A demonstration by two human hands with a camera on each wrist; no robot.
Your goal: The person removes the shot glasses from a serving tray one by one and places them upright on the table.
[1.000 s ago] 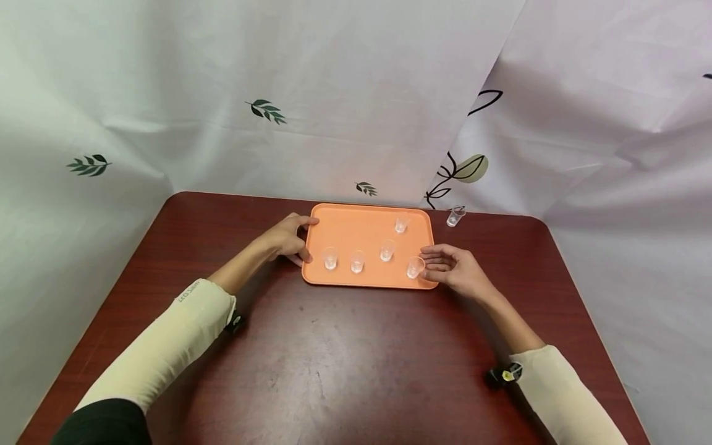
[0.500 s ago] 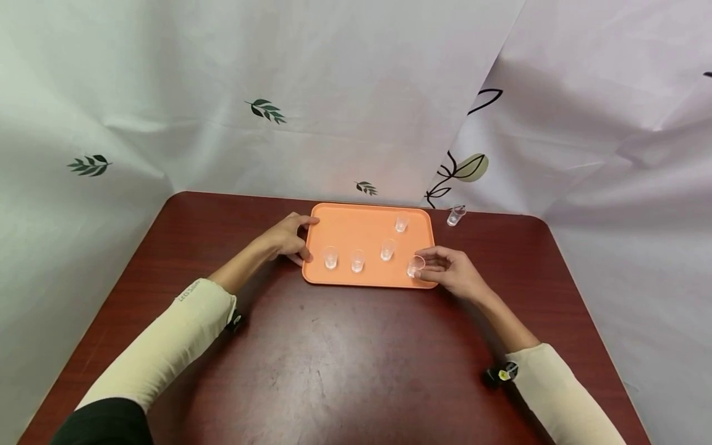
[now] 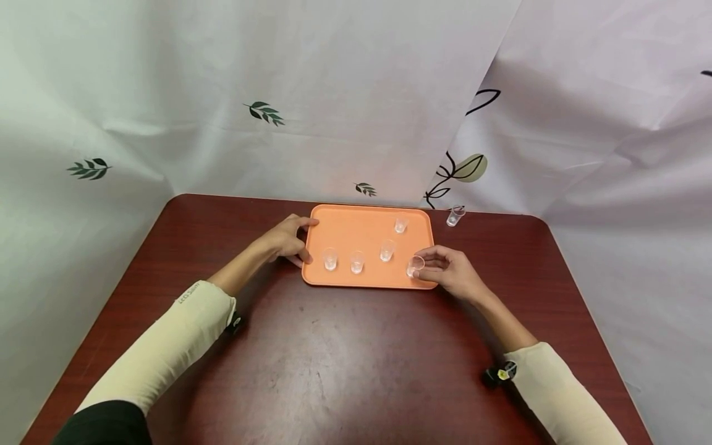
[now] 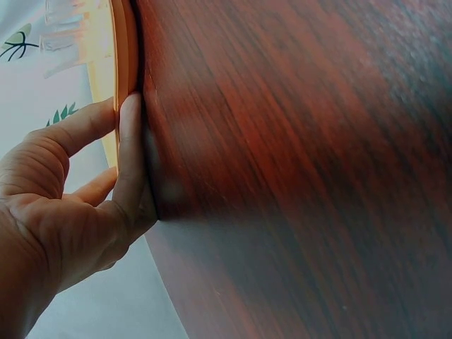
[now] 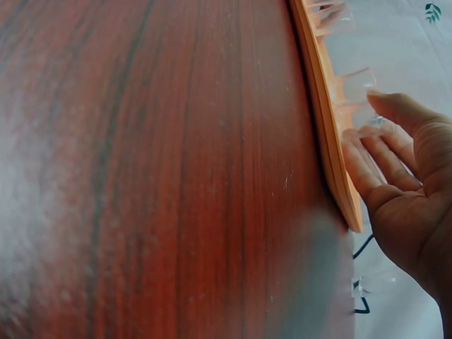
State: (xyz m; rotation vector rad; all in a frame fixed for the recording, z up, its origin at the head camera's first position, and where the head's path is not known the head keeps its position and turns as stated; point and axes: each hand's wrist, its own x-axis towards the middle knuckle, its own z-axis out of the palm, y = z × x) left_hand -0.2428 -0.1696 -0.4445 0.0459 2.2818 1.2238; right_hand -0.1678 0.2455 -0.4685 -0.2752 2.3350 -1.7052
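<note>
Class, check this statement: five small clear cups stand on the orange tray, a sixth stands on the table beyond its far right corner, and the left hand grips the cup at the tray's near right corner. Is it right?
Not quite. The right hand, not the left, grips the cup at the near right corner of the orange tray; the head view shows it. The left hand holds the tray's left edge. The five cups on the tray and the sixth cup on the table are as stated.

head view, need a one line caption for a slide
Right hand pinches a clear cup on an orange tray while the left hand holds the tray's edge.
</note>
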